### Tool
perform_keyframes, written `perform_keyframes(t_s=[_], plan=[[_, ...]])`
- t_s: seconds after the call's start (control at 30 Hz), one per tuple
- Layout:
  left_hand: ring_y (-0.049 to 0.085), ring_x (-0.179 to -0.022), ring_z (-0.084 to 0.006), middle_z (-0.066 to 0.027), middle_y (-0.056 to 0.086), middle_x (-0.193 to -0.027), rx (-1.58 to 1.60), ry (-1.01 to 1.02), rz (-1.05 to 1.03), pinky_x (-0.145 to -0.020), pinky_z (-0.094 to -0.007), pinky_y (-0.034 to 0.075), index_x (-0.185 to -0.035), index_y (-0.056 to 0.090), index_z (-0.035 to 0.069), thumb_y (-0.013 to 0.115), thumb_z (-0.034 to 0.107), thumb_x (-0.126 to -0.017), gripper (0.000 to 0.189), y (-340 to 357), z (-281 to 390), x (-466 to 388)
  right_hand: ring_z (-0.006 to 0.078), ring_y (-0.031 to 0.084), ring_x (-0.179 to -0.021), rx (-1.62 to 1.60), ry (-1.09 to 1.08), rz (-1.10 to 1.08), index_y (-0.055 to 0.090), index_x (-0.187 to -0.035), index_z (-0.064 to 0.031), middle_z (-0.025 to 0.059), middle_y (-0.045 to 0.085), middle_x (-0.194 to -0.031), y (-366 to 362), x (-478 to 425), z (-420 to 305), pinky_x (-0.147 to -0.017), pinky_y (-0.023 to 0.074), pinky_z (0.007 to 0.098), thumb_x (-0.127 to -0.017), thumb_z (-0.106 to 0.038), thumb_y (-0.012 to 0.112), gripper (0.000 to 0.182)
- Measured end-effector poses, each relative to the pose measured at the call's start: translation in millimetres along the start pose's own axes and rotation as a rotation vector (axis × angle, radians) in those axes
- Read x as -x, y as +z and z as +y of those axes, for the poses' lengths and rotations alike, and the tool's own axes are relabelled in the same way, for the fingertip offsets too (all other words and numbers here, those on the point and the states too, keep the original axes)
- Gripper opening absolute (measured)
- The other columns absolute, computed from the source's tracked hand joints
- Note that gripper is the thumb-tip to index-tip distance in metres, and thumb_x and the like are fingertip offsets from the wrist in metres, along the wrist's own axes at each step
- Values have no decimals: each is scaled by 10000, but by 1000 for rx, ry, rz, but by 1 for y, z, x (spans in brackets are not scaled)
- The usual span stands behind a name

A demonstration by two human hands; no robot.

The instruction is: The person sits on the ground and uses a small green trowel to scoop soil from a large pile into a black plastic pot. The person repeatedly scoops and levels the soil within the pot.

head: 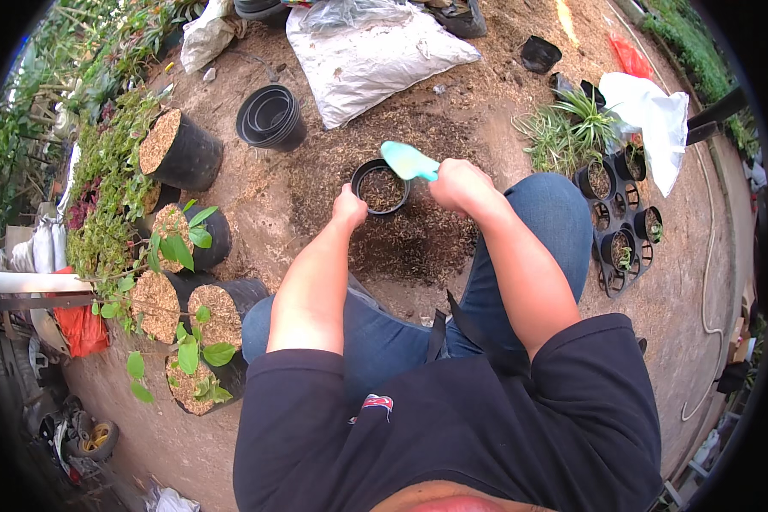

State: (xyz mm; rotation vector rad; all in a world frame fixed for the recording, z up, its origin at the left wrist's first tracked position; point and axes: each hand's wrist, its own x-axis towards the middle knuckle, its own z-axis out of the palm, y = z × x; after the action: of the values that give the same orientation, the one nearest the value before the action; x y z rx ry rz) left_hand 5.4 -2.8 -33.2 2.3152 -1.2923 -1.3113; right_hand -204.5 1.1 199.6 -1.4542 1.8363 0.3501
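Note:
My left hand (351,207) grips the near left rim of a round black plastic plant pot (362,180). Loose brown potting mix (384,189) fills part of that pot. In my right hand (462,185) is the handle of a light turquoise hand trowel (404,160). Its blade reaches over the pot's far right rim and looks slightly blurred; whether it touches the rim I cannot tell. Dark soil mixed with pale husks (416,240) lies scattered on the ground around the pot.
Nested black pots (272,118) stand beyond my left hand, near a white woven sack (371,61). Soil-filled grow bags (192,153) line the left. To the right are a spider plant (579,121), a white plastic bag (646,115) and a black pot tray (619,208) with several potted plants.

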Motion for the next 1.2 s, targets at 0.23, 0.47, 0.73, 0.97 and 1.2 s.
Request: perform_keyframes(t_s=[0.23, 0.47, 0.73, 0.97, 1.2], plan=[[562, -1051, -354, -250, 578, -1094, -26, -7, -31, -898, -401, 442, -1306, 357, 69, 496, 44, -781, 543, -1, 7, 4, 227, 663, -667, -57, 30, -10, 666, -909, 9, 138, 668, -752, 20, -27, 1, -662, 513, 362, -789, -132, 511, 241], [576, -1030, -342, -258, 588, -1059, -19, -5, -26, -870, -391, 456, -1302, 362, 64, 500, 37, -774, 546, -7, 3, 7, 227, 643, -585, -207, -36, 10, 648, -872, 55, 155, 638, -667, 32, -34, 1, -548, 502, 367, -797, -117, 480, 252], [583, -995, -340, -214, 610, -1027, 30, 74, 123, -861, -394, 450, -1099, 553, 64, 485, 148, -836, 285, -7, 5, 12, 277, 664, -772, -71, -56, -35, 651, -947, 30, 194, 657, -868, 28, -20, 4, -716, 516, 370, -768, -114, 506, 271], [566, -1037, -340, -211, 600, -1069, -4, 41, 112, -888, -398, 439, -1150, 533, 89, 478, 145, -839, 321, -5, 8, 7, 304, 634, -929, 193, -198, 59, 658, -953, -10, 172, 652, -974, 61, 5, 7, -802, 500, 381, -754, -130, 513, 275], [522, -1113, -340, -212, 571, -1138, 19, 26, 50, -931, -400, 413, -1212, 495, 108, 468, 105, -821, 392, -3, 7, 0, 279, 649, -896, 253, -232, 46, 666, -928, -16, 157, 665, -933, 79, -11, 6, -765, 515, 378, -759, -134, 521, 252]])
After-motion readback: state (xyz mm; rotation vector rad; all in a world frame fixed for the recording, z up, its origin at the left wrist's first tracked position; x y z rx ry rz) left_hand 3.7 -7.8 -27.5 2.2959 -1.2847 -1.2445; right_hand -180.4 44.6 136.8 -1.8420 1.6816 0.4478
